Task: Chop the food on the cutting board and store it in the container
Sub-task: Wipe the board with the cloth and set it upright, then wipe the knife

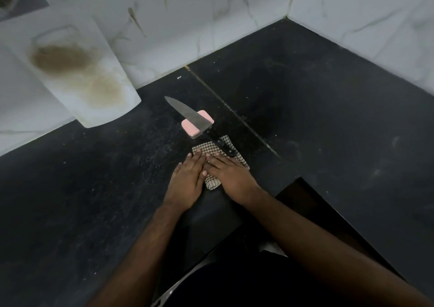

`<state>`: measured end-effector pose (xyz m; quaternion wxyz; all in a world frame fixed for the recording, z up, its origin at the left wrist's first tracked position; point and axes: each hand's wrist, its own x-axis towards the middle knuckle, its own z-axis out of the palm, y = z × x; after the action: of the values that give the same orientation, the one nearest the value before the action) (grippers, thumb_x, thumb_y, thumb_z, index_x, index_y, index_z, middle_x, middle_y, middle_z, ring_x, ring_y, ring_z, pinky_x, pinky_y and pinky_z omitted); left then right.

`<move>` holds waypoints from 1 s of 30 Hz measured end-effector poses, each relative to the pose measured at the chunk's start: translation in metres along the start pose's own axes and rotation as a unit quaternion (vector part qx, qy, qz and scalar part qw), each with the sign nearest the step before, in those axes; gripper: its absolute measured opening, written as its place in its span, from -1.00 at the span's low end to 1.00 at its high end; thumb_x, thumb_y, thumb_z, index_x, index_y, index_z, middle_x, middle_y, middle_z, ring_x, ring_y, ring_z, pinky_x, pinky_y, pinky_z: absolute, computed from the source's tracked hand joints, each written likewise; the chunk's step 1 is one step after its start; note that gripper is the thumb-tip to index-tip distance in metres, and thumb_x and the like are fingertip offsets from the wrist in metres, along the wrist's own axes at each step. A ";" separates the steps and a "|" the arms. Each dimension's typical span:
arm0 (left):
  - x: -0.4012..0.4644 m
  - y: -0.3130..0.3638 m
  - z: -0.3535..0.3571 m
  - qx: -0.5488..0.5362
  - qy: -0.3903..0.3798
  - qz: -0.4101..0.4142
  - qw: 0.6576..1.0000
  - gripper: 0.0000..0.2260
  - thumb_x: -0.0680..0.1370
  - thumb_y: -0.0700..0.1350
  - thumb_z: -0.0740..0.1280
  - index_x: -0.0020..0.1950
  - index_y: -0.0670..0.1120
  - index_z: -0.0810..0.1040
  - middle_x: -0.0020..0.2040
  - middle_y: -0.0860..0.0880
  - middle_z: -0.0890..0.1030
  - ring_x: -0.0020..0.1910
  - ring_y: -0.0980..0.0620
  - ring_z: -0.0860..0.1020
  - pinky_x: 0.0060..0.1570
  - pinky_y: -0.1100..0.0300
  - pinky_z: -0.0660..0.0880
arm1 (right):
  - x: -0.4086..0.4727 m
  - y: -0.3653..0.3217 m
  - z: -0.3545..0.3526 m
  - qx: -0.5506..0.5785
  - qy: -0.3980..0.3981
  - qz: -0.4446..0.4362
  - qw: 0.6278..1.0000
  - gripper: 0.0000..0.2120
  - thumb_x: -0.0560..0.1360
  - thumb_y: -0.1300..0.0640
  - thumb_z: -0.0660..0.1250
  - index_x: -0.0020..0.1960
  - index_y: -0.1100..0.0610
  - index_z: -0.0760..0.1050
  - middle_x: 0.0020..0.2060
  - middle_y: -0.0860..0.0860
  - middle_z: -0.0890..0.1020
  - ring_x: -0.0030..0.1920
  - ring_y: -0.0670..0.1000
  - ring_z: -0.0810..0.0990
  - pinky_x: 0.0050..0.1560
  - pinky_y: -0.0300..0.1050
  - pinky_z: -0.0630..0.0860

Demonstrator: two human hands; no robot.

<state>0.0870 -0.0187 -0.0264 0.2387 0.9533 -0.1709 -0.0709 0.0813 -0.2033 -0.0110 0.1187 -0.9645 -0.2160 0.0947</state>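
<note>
- We see both hands lying flat, fingers straight and gripping nothing: the left hand (187,179) and the right hand (229,174) press side by side on a folded checkered cloth (212,182), their inner edges touching over its middle.
- The cloth lies on the black stone countertop (94,189), close to the counter's front edge; its weave shows at the fingertips, at the right side and in the gap under the hands.
- Just beyond the fingertips we find a chef's knife (187,114). Its black riveted handle rests on the cloth's far end, just beside the right hand's fingertips, and its steel blade slants away to the upper left.
- The blade lies across a small pink rounded container (192,128), which stands on the counter just past the cloth; the blade's tip juts past it above the counter.
- Farther off, to the left, a white cutting board (77,67) with brown stains leans against the white marble-look tiled wall (187,24), its lower end on the counter.
- We can read no brand, label or writing on the knife, the container or the board.
- We can make out no food on the board.
</note>
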 end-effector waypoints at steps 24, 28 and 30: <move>-0.030 0.050 0.034 -0.033 -0.024 0.188 0.981 -0.52 0.68 0.18 -0.02 0.42 0.09 0.55 0.50 0.11 0.46 0.62 0.05 0.16 0.54 0.09 -0.05 | -0.106 -0.015 -0.049 0.041 -0.071 0.136 0.987 -0.48 0.57 0.31 0.21 0.48 -0.03 0.41 0.32 0.03 0.59 0.26 0.10 0.57 0.20 -0.05 0.50; -0.072 0.043 0.020 -0.097 -0.046 0.183 0.977 -0.52 0.70 0.18 0.01 0.30 0.05 0.65 0.33 0.14 0.62 0.53 0.09 0.33 0.51 0.04 0.10 | -0.124 -0.036 -0.061 0.093 -0.174 0.099 0.975 -0.53 0.54 0.31 0.24 0.34 -0.09 0.53 0.16 0.01 0.66 0.18 0.07 0.62 0.19 0.00 0.53; -0.090 0.040 0.014 -0.145 -0.033 0.157 0.976 -0.48 0.70 0.17 0.00 0.20 0.00 0.71 0.18 0.12 0.70 0.42 0.11 0.45 0.46 0.00 0.22 | -0.128 -0.048 -0.067 0.137 -0.211 0.080 0.965 -0.65 0.56 0.26 0.24 0.25 -0.04 0.57 0.08 -0.02 0.69 0.11 0.03 0.64 0.14 0.04 0.54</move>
<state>-0.0112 -0.0254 -0.0145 0.3772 0.8668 -0.3141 -0.0881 -0.0355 -0.2295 0.0829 0.1932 -0.9114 -0.1432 0.3340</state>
